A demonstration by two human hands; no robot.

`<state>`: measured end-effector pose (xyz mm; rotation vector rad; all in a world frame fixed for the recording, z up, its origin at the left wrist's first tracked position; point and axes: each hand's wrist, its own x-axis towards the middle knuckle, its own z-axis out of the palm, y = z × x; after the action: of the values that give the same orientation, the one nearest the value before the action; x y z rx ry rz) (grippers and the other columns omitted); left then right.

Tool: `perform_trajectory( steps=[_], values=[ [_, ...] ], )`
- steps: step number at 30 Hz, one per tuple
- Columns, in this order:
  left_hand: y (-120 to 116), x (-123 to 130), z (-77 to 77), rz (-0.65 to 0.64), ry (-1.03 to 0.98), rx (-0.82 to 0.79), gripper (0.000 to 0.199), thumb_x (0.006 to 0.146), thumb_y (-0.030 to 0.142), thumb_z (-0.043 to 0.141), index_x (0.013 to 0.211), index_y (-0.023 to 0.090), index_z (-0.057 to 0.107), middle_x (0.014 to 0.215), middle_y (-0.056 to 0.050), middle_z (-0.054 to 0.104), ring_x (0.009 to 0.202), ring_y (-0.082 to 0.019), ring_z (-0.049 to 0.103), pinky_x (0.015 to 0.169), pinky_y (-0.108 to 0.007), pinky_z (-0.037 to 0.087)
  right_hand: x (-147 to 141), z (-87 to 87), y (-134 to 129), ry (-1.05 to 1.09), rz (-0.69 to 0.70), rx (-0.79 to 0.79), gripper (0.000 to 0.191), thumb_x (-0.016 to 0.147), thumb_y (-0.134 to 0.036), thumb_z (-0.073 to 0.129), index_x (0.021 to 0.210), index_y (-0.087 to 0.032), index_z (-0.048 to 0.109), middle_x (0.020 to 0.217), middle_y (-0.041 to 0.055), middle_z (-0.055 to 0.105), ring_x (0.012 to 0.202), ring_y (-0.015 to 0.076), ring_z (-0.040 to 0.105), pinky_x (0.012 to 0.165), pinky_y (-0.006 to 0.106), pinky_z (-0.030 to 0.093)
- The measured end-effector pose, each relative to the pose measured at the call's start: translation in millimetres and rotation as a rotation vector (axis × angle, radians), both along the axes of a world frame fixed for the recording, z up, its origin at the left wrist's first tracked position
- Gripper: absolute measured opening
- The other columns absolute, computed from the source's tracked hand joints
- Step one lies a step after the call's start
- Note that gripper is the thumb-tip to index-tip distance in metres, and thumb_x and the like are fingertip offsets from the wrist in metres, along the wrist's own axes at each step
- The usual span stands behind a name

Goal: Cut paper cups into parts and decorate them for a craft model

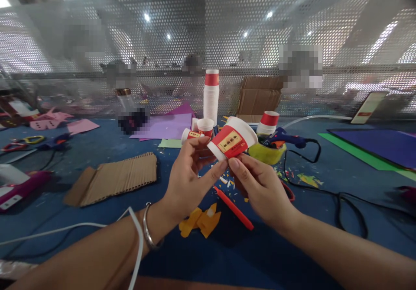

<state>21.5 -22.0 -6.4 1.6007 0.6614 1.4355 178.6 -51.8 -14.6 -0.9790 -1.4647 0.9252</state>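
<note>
Tabletop (107,145) | left hand (186,182) + right hand (266,190) grip cup's (236,139) base edge | cardboard (121,178) apart

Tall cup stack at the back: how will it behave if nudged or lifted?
The tall cup stack would probably tip easily: it stands high on a narrow base. Likely light for its size, since the cups look like thin paper. Gripped by the top cup alone, it may come apart: the cups look merely nested, with no wrap visible.

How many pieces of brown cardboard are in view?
2. One corrugated brown cardboard piece lies on the blue table, left of the left hand; one folded brown cardboard piece stands before the perforated metal screen. More may be hidden.
</note>
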Motion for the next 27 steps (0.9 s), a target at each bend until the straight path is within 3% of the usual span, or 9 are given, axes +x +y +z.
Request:
perform_trajectory(
  steps=[4, 8, 20, 27],
  values=[
    [2.0, -0.4, 2.0, -0.062, -0.047, -0.103, 0.035, 0.085, 0.03, 0.077, 0.113, 0.021, 0.059, 0.11, -0.007, 0.074, 0.1, -0.017, 0.071, 0.088, -0.031, 0.061, 1.9, 1.3, -0.1, -0.039, 0.035, 0.017, 0.039, 0.098, -0.051, 0.054, 0.071, -0.023, 0.047, 0.055, -0.0069, 0.035, 0.047, 0.0095, 0.026, 0.042, 0.025, 0.02],
    [4.1, -2.8, 3.1, -0.055, -0.031, -0.094, 0.033, 0.084, 0.028, 0.078, 0.111, 0.021, 0.061, 0.108, -0.006, 0.075, 0.097, -0.017, 0.072, 0.088, -0.032, 0.061, 2.6, 0.4, 1.5, -0.02, 0.046, -0.005, 0.039, 0.098, -0.052, 0.053, 0.072, -0.023, 0.047, 0.057, -0.0069, 0.035, 0.047, 0.0097, 0.024, 0.043, 0.025, 0.02],
    [-2.6, -1.6, -7.9, 0.025, 0.068, 0.111, 0.031, 0.088, 0.025, 0.074, 0.115, 0.021, 0.059, 0.109, -0.006, 0.069, 0.097, -0.018, 0.07, 0.088, -0.035, 0.06, 1.4, -3.2, -1.5, -0.024, 0.04, -0.005, 0.042, 0.097, -0.055, 0.053, 0.071, -0.023, 0.045, 0.056, -0.0076, 0.029, 0.046, 0.0093, 0.023, 0.042, 0.026, 0.019],
    [4.2, -7.6, -9.0, 0.082, 0.194, 0.275, 0.04, 0.087, 0.023, 0.075, 0.122, 0.022, 0.056, 0.115, -0.01, 0.066, 0.105, -0.023, 0.069, 0.091, -0.041, 0.062, 0.9, -2.6, -0.4, 0.007, 0.051, -0.045, 0.043, 0.095, -0.06, 0.053, 0.074, -0.023, 0.048, 0.058, -0.0081, 0.026, 0.047, 0.0093, 0.02, 0.041, 0.026, 0.019]
  ],
)
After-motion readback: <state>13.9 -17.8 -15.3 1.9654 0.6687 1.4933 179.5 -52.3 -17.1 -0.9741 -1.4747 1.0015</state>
